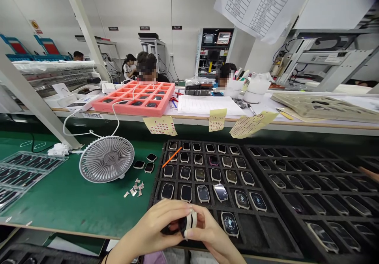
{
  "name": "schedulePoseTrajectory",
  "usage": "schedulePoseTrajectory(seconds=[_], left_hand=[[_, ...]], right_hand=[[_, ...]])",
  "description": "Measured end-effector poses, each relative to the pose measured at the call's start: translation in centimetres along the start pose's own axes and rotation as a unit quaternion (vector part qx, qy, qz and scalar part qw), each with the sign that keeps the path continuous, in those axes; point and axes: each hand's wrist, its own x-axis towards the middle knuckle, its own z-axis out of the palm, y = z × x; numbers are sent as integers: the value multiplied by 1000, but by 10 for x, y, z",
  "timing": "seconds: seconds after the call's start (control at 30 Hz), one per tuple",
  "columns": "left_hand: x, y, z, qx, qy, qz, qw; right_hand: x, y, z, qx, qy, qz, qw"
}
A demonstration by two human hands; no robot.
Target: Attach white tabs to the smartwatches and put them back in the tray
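Close to my body, just over the front edge of the black foam tray (257,226), both hands grip a smartwatch (189,225). It is turned edge-on, with two pale edges and a dark gap between them; whether this is one watch or two pieces I cannot tell. Around its left side curl the fingers of my left hand (158,224), and a dark face shows partly under them. My right hand (209,230) pinches the right side, thumb on the lower edge. Beside it in the tray lies a watch with a lit dial (229,224).
Another foam tray (284,212) of watches adjoins on the right, with someone's hand (368,174) at its far edge. To the left are a grey fan (107,159), loose watches (149,167) and small metal pieces (134,189). A shelf (189,119) holding a pink tray (134,98) runs behind.
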Motion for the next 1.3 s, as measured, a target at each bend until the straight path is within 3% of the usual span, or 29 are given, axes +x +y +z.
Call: schedulePoseTrajectory(seconds=[0.13,0.27,0.4,0.53,0.7,0.8,0.93,1.13,1.3], left_hand=[[-10,1,-11,15,28,-25,999],[-30,-7,-24,96,-21,-113,989],[-50,-16,-23,152,-89,-139,974],[-58,-17,-20,163,-153,-149,963],[-59,-16,-24,148,-142,-146,968],[-44,-21,-29,159,-95,-150,971],[3,-49,-31,212,-20,-196,957],[74,-118,-3,310,-46,-315,896],[95,-148,13,332,-52,-358,871]], right_hand=[[-1,-7,-7,-45,56,-39,997],[-1,-15,-12,-171,103,-95,975],[0,-9,-1,-404,111,-145,896],[7,14,9,-540,100,-175,817],[15,40,1,-631,126,-239,727],[16,35,-2,-662,158,-263,684],[27,11,11,-699,163,-262,645],[63,0,36,-772,136,-214,583],[78,12,34,-796,150,-191,555]])
